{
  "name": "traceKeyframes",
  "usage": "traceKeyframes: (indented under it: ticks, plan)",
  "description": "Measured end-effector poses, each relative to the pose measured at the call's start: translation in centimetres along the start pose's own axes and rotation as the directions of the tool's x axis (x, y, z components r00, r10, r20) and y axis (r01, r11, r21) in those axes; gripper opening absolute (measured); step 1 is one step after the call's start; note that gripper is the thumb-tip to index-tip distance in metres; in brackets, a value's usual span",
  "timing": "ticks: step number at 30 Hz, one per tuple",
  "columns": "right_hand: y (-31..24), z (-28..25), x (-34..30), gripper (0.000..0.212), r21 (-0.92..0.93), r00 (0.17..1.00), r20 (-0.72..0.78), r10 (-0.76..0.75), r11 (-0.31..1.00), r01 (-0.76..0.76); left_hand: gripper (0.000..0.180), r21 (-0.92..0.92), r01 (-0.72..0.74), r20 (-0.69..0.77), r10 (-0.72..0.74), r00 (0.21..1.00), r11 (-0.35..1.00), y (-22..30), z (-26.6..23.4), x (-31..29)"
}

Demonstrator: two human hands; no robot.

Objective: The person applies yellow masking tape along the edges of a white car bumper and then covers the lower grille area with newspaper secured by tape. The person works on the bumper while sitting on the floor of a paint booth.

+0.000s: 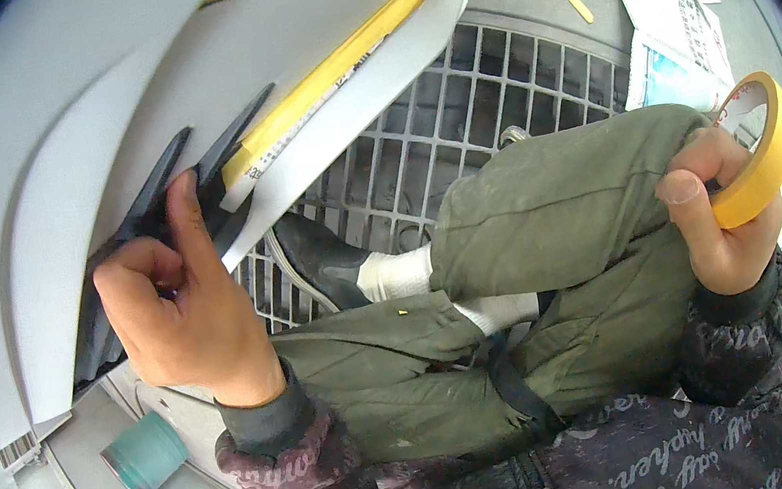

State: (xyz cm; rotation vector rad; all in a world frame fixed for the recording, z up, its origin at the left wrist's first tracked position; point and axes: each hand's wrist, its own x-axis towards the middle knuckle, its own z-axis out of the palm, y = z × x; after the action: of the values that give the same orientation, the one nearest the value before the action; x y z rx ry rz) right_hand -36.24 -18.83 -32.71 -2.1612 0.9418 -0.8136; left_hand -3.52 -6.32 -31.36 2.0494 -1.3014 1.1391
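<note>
Metal floor grating [464, 122] spans the centre of the frame, grey floor at upper right. Left hand [189, 310], left of centre: fingers curled, thumb straight up against dark pronged trim [156, 191]; cannot tell if it pinches anything. Right hand [732, 193], right edge: fingers closed around yellow tape roll [774, 149], held clear of the panel. Yellow masking strip [331, 76] runs along the white panel [279, 38], upper centre, its lower end near the trim. For good work, probably: press with the thumb pad, follow the trim edge slowly, leave no lifted corners, keep the roll off the dusty trousers [549, 221]. Farther out: yellow-handled cutter [573, 0] at upper right, packets [678, 65] below it, green container [145, 456] at lower left.
</note>
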Motion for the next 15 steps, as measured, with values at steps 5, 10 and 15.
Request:
traceKeyframes:
  ticks: [5,10,15]
  plan:
    - [-0.2,-0.1,-0.2,0.026,0.021,1.0,-0.002,-0.009,1.0,0.009,0.048,0.048,-0.194,0.006,0.194,0.981,0.98,-2.1,-0.4,0.2]
    - [0.1,-0.2,-0.6,0.024,0.057,1.0,-0.002,0.001,0.998,-0.001,0.04,0.1,-0.299,0.12,0.286,0.951,0.949,-3.8,-1.8,0.2]
    - [-0.2,-0.4,-0.2,0.016,0.062,0.999,0.009,-0.035,0.997,0.034,0.023,0.051,-0.043,0.145,0.035,0.989,0.998,-3.4,-4.1,-1.5]
